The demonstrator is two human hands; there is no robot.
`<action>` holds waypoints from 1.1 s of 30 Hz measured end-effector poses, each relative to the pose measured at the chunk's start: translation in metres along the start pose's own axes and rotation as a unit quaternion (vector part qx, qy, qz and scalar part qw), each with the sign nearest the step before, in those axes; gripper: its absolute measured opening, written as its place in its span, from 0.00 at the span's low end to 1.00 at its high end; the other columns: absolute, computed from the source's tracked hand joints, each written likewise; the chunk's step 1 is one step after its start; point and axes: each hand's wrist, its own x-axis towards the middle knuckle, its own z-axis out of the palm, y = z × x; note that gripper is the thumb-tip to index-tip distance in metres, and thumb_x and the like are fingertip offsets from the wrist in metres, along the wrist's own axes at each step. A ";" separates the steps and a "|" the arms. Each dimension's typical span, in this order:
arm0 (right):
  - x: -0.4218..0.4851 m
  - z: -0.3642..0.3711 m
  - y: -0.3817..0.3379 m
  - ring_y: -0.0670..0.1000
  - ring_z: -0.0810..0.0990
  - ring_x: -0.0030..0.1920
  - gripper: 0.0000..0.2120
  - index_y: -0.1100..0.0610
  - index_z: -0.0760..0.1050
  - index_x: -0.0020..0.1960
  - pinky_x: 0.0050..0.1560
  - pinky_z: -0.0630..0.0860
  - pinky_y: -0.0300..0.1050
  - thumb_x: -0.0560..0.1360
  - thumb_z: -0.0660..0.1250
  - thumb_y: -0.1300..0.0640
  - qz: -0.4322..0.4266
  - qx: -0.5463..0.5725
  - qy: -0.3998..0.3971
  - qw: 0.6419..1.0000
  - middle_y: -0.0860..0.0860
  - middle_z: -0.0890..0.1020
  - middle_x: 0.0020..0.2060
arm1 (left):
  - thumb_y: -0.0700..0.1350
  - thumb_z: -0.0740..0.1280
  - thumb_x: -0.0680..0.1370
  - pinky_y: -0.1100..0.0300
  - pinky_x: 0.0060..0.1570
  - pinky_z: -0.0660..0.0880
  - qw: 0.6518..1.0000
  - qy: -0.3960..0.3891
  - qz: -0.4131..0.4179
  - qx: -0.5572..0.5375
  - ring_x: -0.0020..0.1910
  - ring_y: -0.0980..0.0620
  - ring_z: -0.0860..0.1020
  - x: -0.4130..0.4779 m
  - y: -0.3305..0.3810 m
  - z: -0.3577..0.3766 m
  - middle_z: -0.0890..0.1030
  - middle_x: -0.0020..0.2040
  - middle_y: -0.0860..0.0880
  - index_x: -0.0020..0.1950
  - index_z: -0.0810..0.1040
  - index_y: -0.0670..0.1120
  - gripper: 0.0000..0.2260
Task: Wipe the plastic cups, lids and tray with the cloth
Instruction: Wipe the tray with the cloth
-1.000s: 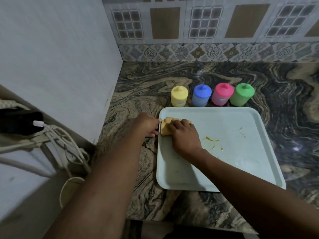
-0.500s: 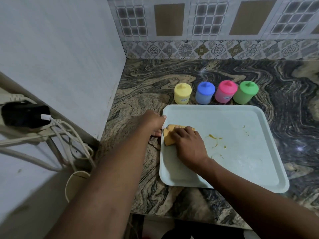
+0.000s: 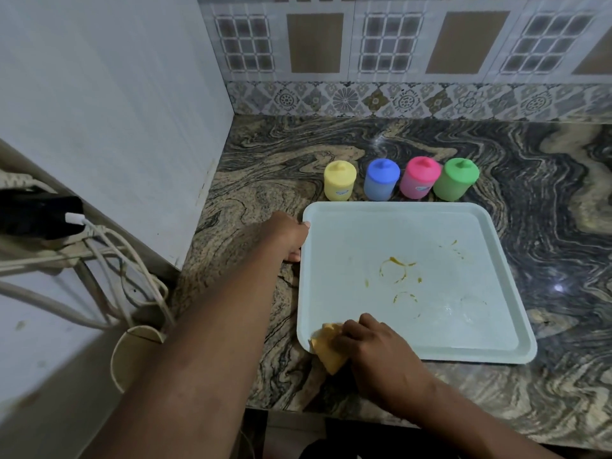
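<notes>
Nearest, the right hand (image 3: 381,352) has its fingers curled over the orange cloth (image 3: 328,351) and presses it onto the near-left corner of the pale tray (image 3: 430,226), with one fold hanging over the rim onto the surface (image 3: 265,160). The cloth looks soft and limp, so it is best kept bunched under the fingers. The tray looks light, stiff and smooth. It would probably slide on the polished stone under a push, and the rim is the natural place to hold it. That is where the left hand (image 3: 288,236) grips, on the left edge toward the far corner, thumb on top of the rim and fingers tucked beside it. Orange rings (image 3: 397,270) mark the middle of the tray, not yet wiped. Just beyond the far rim stand four small plastic cups (image 3: 381,190) in a row, yellow, blue, pink and green, with knobbed lids (image 3: 420,167) on. They look light and easy to tip, so each would be best held round the body while it is wiped.
</notes>
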 end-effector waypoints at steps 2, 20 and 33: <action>0.007 -0.021 0.013 0.51 0.77 0.45 0.15 0.50 0.83 0.54 0.41 0.69 0.39 0.72 0.62 0.59 0.039 0.114 -0.029 0.992 0.47 0.82 0.45 | 0.51 0.67 0.80 0.53 0.33 0.83 1.000 0.001 0.001 0.001 0.35 0.46 0.84 -0.001 0.001 0.000 0.84 0.43 0.41 0.59 0.78 0.43 0.14; 0.111 -0.024 0.078 0.65 0.76 0.63 0.23 0.58 0.80 0.63 0.56 0.78 0.58 0.69 0.62 0.63 0.136 -0.060 0.096 0.984 0.58 0.80 0.64 | 0.52 0.66 0.80 0.51 0.34 0.84 0.999 0.022 0.014 0.040 0.33 0.47 0.84 -0.004 0.000 0.001 0.84 0.43 0.43 0.63 0.79 0.44 0.16; -0.003 -0.007 0.024 0.54 0.79 0.46 0.20 0.48 0.83 0.52 0.37 0.79 0.48 0.62 0.65 0.57 0.098 -0.023 0.011 0.995 0.45 0.85 0.48 | 0.51 0.66 0.81 0.53 0.32 0.83 0.999 0.024 0.008 0.026 0.35 0.45 0.84 -0.008 0.002 0.001 0.83 0.40 0.42 0.56 0.80 0.41 0.14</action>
